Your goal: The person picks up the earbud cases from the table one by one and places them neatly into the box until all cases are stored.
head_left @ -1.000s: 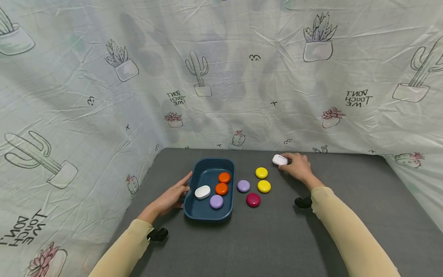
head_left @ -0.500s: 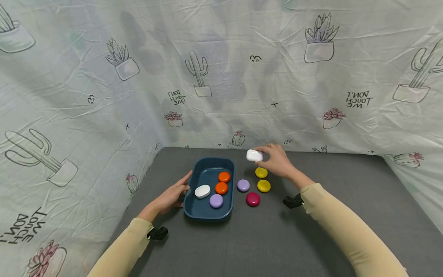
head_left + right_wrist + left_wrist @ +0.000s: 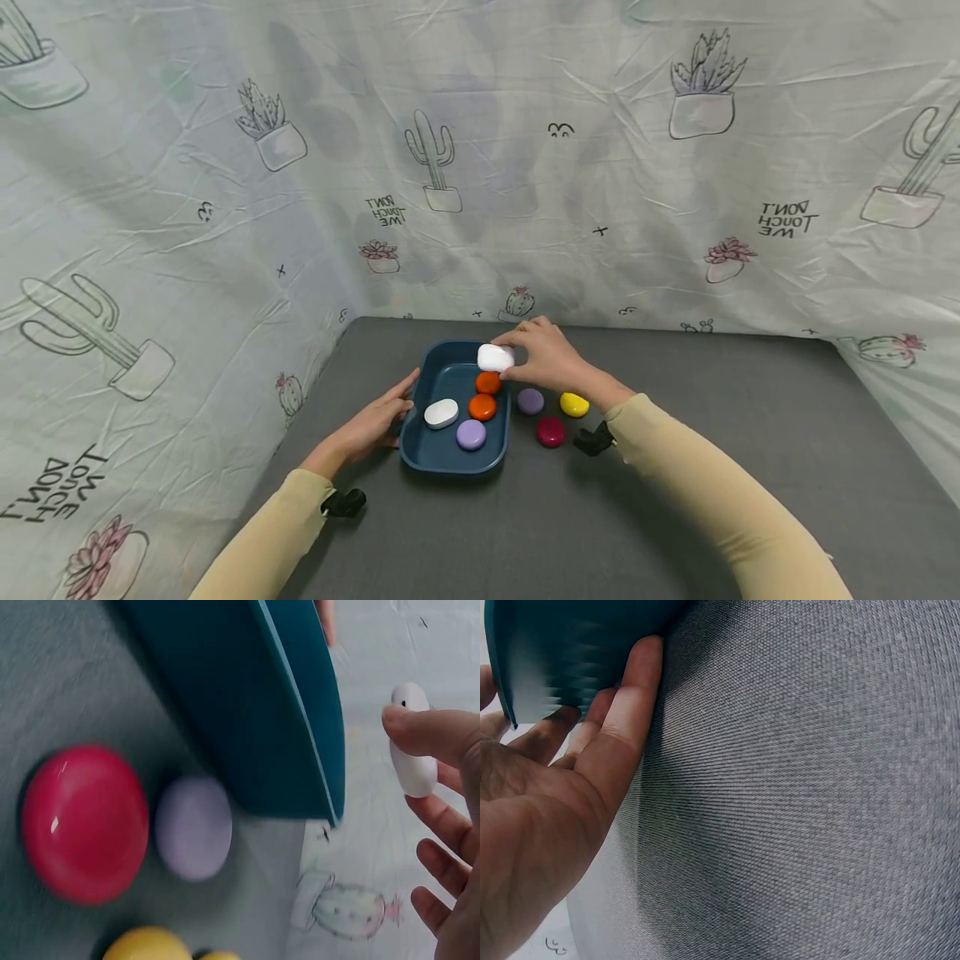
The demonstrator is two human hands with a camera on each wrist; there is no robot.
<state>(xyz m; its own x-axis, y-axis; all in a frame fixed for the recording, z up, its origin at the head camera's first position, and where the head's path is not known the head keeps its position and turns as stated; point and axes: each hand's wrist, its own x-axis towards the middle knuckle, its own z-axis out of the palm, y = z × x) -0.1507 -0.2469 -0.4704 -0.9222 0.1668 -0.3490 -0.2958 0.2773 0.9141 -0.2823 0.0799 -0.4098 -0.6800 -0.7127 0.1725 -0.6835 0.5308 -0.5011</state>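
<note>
My right hand (image 3: 542,357) pinches a white rounded oblong object (image 3: 495,358) between thumb and fingers, over the far right corner of the dark blue tray (image 3: 450,462). A small dark spot shows on the object (image 3: 414,761) in the right wrist view. My left hand (image 3: 372,425) rests against the tray's left side; its fairly straight fingers touch the outer wall (image 3: 555,645). Inside the tray lie a white oval piece (image 3: 442,414), two orange discs (image 3: 488,382) and a lilac disc (image 3: 471,435).
Right of the tray, on the grey tabletop (image 3: 465,533), sit a lilac disc (image 3: 530,402), a crimson disc (image 3: 551,432) and a yellow disc (image 3: 574,405). Another yellow disc (image 3: 220,956) barely shows in the right wrist view. A cactus-print cloth (image 3: 480,167) hangs behind.
My right hand has carried the white oblong object leftward from the table's back right to over the tray, now covering one yellow disc in the head view. The left hand stays put.
</note>
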